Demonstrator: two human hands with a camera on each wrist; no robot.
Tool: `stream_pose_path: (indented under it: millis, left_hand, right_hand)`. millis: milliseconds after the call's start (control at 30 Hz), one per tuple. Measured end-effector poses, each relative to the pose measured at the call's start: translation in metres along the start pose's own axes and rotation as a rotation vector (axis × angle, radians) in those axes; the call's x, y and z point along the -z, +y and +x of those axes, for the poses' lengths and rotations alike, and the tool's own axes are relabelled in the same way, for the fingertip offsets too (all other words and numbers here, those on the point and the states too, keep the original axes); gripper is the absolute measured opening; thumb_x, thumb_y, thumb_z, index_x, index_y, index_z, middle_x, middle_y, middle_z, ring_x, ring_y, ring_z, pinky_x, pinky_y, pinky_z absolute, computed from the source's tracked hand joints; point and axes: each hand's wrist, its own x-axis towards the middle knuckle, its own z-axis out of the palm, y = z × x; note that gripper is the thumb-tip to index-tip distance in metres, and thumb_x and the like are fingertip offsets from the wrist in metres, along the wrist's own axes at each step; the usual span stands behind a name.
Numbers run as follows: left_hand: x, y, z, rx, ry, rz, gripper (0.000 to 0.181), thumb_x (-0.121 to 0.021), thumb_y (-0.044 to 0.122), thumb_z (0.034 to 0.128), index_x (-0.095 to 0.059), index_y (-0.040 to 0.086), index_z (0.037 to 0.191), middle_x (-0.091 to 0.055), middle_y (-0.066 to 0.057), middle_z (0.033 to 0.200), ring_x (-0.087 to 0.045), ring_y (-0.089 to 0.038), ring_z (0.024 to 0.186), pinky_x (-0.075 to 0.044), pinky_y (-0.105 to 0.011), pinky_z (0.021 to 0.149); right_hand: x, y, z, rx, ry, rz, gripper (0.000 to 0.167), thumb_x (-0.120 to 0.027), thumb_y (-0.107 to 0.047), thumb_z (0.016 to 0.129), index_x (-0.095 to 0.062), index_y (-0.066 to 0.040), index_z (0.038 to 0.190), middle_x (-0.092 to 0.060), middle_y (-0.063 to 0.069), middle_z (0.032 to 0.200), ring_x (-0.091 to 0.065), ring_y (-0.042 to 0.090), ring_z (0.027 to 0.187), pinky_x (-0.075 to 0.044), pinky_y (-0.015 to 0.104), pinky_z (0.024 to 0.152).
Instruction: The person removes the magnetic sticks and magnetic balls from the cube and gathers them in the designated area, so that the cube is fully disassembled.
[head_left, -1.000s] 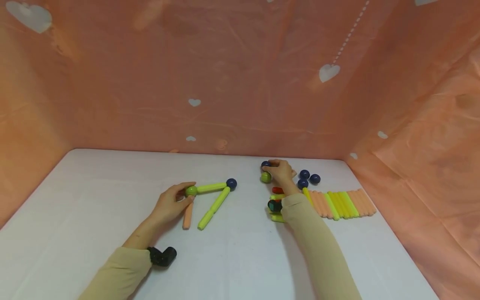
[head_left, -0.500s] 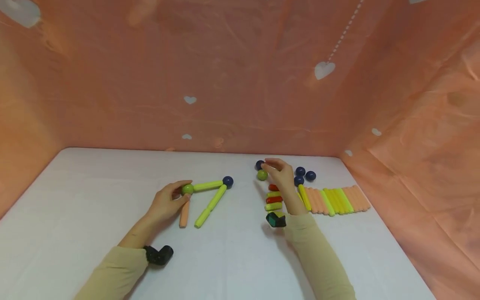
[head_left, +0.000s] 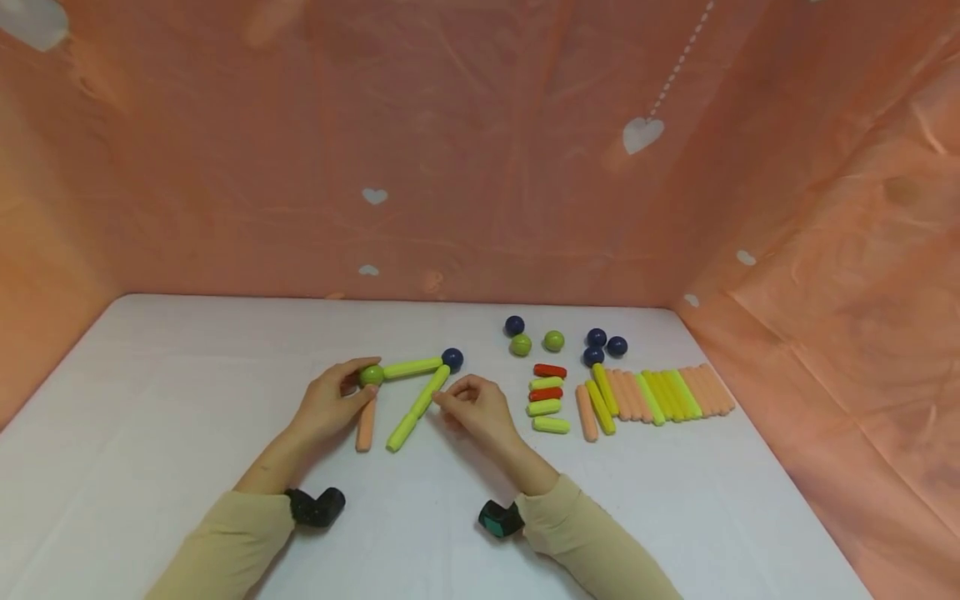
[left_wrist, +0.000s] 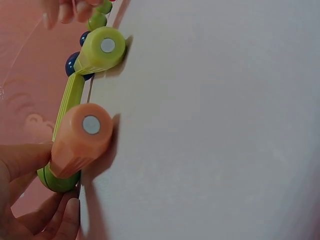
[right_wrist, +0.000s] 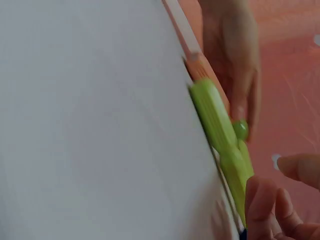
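My left hand (head_left: 330, 402) pinches a green ball (head_left: 371, 376) between thumb and fingers. From that ball a peach rod (head_left: 364, 427) points toward me and a yellow-green rod (head_left: 412, 367) runs right to a dark blue ball (head_left: 452, 359). Two more yellow-green rods (head_left: 418, 408), end to end, slant down from the blue ball. Just right of them is my right hand (head_left: 482, 414), fingers loosely bent. The right wrist view shows a gap between its thumb (right_wrist: 302, 167) and fingers, with nothing held. In the left wrist view the peach rod (left_wrist: 82, 140) shows a silvery disc on its end.
Loose blue balls (head_left: 617, 346) and green balls (head_left: 553, 340) lie at the back right. Short red rods (head_left: 550, 370) and yellow-green rods stand in a column below. A row of long rods (head_left: 667, 395) extends right. Peach cloth (head_left: 450, 150) hangs behind the white table (head_left: 187, 375).
My right hand has left the balls at the back right and come left and nearer, beside the slanting rods. The left hand keeps its hold on the green ball.
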Motion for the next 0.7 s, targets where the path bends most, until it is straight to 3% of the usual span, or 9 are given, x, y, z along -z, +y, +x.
stream_pose_path:
  millis: [267, 500, 700]
  left_hand:
    - [0.000, 0.000, 0.001, 0.000, -0.002, 0.000, 0.041, -0.057, 0.008, 0.0942, -0.052, 0.002, 0.134, -0.054, -0.028, 0.126, -0.053, -0.042, 0.117, -0.046, -0.050, 0.100]
    - [0.000, 0.000, 0.001, -0.014, 0.000, 0.001, 0.040, -0.057, 0.007, 0.0940, -0.052, 0.000, 0.134, -0.053, -0.029, 0.127, -0.054, -0.043, 0.117, -0.047, -0.051, 0.099]
    - [0.000, 0.001, 0.000, -0.016, -0.002, -0.006, 0.041, -0.057, 0.007, 0.0935, -0.052, 0.000, 0.133, -0.053, -0.029, 0.126, -0.054, -0.042, 0.116, -0.047, -0.051, 0.099]
  right_hand:
    - [-0.023, -0.002, -0.006, -0.046, -0.024, -0.026, 0.026, -0.075, -0.025, 0.082, -0.057, -0.006, 0.082, -0.062, 0.000, 0.058, -0.053, 0.008, 0.045, -0.046, 0.019, 0.045]
    - [-0.041, -0.003, -0.006, -0.029, -0.010, -0.227, 0.040, -0.079, -0.031, 0.078, -0.049, -0.008, 0.087, -0.054, -0.002, 0.052, -0.047, 0.007, 0.039, -0.039, 0.017, 0.037]
    - [-0.043, -0.006, -0.008, -0.023, 0.023, -0.272, 0.036, -0.076, -0.015, 0.076, -0.048, -0.006, 0.097, -0.056, -0.002, 0.057, -0.049, 0.007, 0.038, -0.043, 0.018, 0.040]
